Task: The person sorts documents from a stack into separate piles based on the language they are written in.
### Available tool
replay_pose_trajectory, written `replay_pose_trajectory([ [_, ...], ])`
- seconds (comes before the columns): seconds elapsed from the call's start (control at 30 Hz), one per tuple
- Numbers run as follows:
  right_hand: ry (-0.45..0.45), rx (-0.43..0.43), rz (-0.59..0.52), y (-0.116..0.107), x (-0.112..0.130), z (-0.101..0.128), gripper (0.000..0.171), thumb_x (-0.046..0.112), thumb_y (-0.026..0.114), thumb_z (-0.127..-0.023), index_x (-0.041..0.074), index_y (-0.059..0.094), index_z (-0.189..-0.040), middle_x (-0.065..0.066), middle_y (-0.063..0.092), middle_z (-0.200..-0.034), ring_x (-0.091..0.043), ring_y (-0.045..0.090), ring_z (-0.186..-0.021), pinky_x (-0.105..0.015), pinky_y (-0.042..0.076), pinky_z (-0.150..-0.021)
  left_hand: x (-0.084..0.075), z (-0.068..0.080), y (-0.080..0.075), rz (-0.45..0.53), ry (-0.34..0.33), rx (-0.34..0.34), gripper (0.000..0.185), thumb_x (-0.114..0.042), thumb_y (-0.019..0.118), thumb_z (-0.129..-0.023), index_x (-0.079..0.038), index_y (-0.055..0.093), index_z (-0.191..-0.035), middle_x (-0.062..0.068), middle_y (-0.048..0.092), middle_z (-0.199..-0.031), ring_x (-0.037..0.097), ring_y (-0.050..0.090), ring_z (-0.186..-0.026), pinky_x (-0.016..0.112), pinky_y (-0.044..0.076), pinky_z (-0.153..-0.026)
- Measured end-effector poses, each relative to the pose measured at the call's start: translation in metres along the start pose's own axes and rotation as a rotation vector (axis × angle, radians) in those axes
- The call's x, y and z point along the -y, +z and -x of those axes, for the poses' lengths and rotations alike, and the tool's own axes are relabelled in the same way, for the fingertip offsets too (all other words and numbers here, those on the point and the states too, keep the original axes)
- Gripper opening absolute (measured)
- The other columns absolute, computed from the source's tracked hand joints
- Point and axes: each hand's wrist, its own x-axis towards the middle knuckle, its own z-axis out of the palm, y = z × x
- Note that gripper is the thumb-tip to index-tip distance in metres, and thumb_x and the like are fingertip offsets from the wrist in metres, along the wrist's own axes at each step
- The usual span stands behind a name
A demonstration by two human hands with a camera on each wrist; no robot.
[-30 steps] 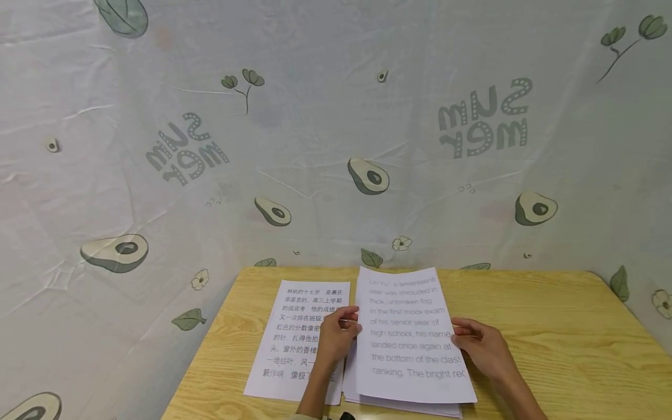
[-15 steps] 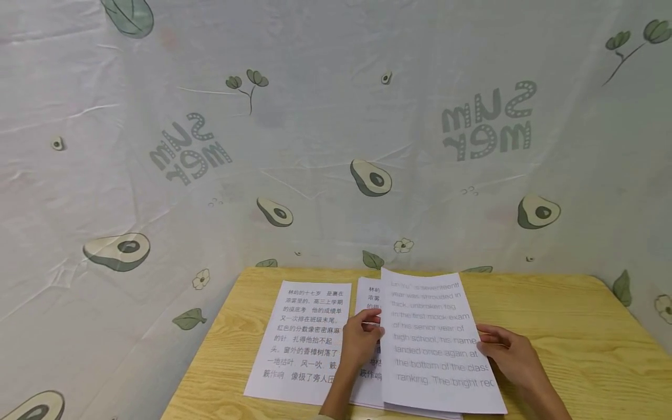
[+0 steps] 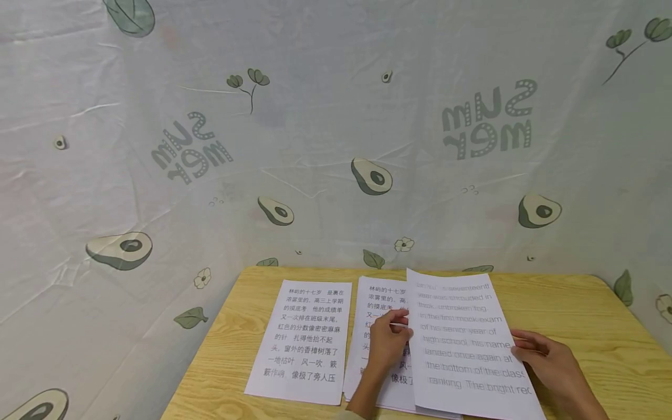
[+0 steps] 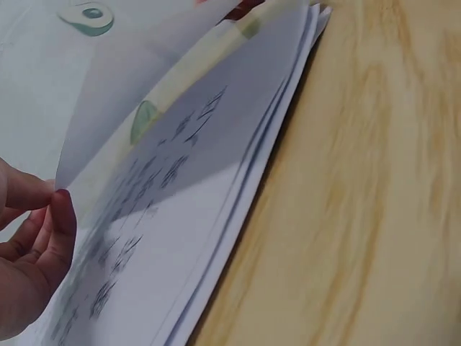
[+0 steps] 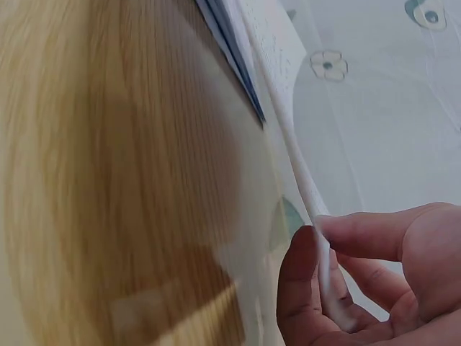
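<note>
A sheet of paper with English print [image 3: 464,361] is lifted and slightly tilted above a stack of paper [image 3: 379,300]. At its left edge, my left hand [image 3: 387,344] pinches it between thumb and finger; the left wrist view shows the lifted sheet [image 4: 122,94] apart from the stack. My right hand [image 3: 553,364] grips the opposite edge, with thumb and fingers on either side of the paper in the right wrist view. The stack's top page carries Chinese print, and its right part is hidden under the raised sheet.
Another sheet with Chinese print [image 3: 299,350] lies flat on the left of the wooden table [image 3: 588,309]. Behind the table hangs a pale cloth [image 3: 315,116] with avocado and leaf patterns. Bare wood shows right of the hands.
Both hands have carried the English-print sheet to the right, off most of the stack's left side. The Chinese-print page beneath has come into view, and the left sheet is uncovered by the arm.
</note>
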Motion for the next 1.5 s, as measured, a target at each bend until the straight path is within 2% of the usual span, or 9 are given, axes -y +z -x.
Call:
replay_pose_trajectory([
  [0.1,0.029,0.015,0.016,-0.011,-0.009,-0.001,0.064,0.026,0.068,-0.105,-0.009,0.047,-0.155,-0.008,0.074,-0.122,0.011,0.058,-0.085,-0.020,0.057,-0.075,-0.003,0.002,0.012,0.015,-0.008,0.015,0.039,0.007,0.077,-0.087,-0.013,0.080,-0.121,-0.006,0.071,-0.096,0.001,0.065,-0.079,0.018,0.059,-0.068],
  [0.33,0.085,0.001,0.080,-0.028,-0.024,-0.003,0.065,0.029,0.070,-0.104,-0.008,0.050,-0.153,-0.019,0.073,-0.124,-0.003,0.060,-0.087,-0.025,0.055,-0.071,-0.009,0.004,0.034,0.023,0.007,0.036,0.038,0.007,0.078,-0.087,-0.013,0.080,-0.119,-0.007,0.072,-0.094,-0.002,0.064,-0.076,0.016,0.057,-0.066],
  [0.43,0.089,-0.012,0.103,-0.034,-0.027,-0.004,0.064,0.031,0.070,-0.104,-0.007,0.052,-0.152,-0.012,0.075,-0.119,-0.002,0.061,-0.085,-0.025,0.054,-0.071,-0.009,0.005,0.040,0.008,0.011,0.037,0.039,0.007,0.079,-0.086,-0.014,0.080,-0.119,-0.009,0.071,-0.092,-0.002,0.063,-0.075,0.015,0.056,-0.066],
  [0.57,0.102,-0.043,0.101,-0.037,-0.033,-0.006,0.063,0.030,0.070,-0.104,-0.008,0.052,-0.151,-0.012,0.075,-0.116,-0.002,0.061,-0.083,-0.024,0.054,-0.069,-0.011,0.005,0.047,0.003,0.009,0.039,0.038,0.006,0.080,-0.086,-0.013,0.080,-0.118,-0.009,0.071,-0.092,-0.002,0.062,-0.074,0.015,0.056,-0.064],
  [0.73,0.145,-0.105,0.089,-0.039,-0.040,-0.007,0.061,0.026,0.070,-0.105,-0.010,0.051,-0.151,-0.025,0.071,-0.122,-0.011,0.063,-0.083,-0.028,0.054,-0.066,-0.013,0.006,0.060,0.017,-0.026,0.048,0.036,0.006,0.080,-0.086,-0.015,0.080,-0.116,-0.012,0.068,-0.089,-0.002,0.062,-0.071,0.016,0.055,-0.061],
  [0.87,0.137,-0.101,0.086,-0.045,-0.043,-0.007,0.061,0.026,0.067,-0.107,-0.011,0.050,-0.152,-0.019,0.075,-0.117,-0.011,0.064,-0.082,-0.029,0.055,-0.066,-0.014,0.008,0.070,0.018,-0.036,0.040,0.036,0.007,0.079,-0.085,-0.014,0.080,-0.113,-0.013,0.067,-0.087,-0.003,0.062,-0.070,0.015,0.054,-0.060],
  [1.23,0.170,-0.111,0.050,-0.057,-0.049,-0.006,0.056,0.019,0.067,-0.106,-0.013,0.050,-0.149,-0.009,0.076,-0.105,-0.011,0.066,-0.078,-0.028,0.058,-0.066,-0.018,0.010,0.087,0.043,-0.069,0.060,0.036,0.012,0.079,-0.083,-0.012,0.080,-0.111,-0.013,0.063,-0.084,-0.002,0.060,-0.067,0.015,0.053,-0.055],
  [1.4,0.168,-0.103,0.053,-0.058,-0.060,-0.012,0.057,0.019,0.069,-0.105,-0.014,0.051,-0.149,-0.014,0.075,-0.111,-0.012,0.066,-0.080,-0.029,0.059,-0.067,-0.019,0.011,0.087,-0.018,-0.071,0.082,0.035,0.008,0.081,-0.085,-0.012,0.079,-0.113,-0.012,0.063,-0.085,-0.002,0.058,-0.070,0.016,0.053,-0.057],
  [1.5,0.176,-0.101,0.046,-0.058,-0.064,-0.014,0.058,0.018,0.071,-0.104,-0.012,0.052,-0.149,-0.009,0.076,-0.107,-0.012,0.066,-0.081,-0.029,0.060,-0.068,-0.019,0.012,0.087,-0.049,-0.070,0.087,0.035,0.007,0.082,-0.085,-0.012,0.079,-0.115,-0.012,0.063,-0.086,-0.001,0.057,-0.071,0.017,0.053,-0.058],
])
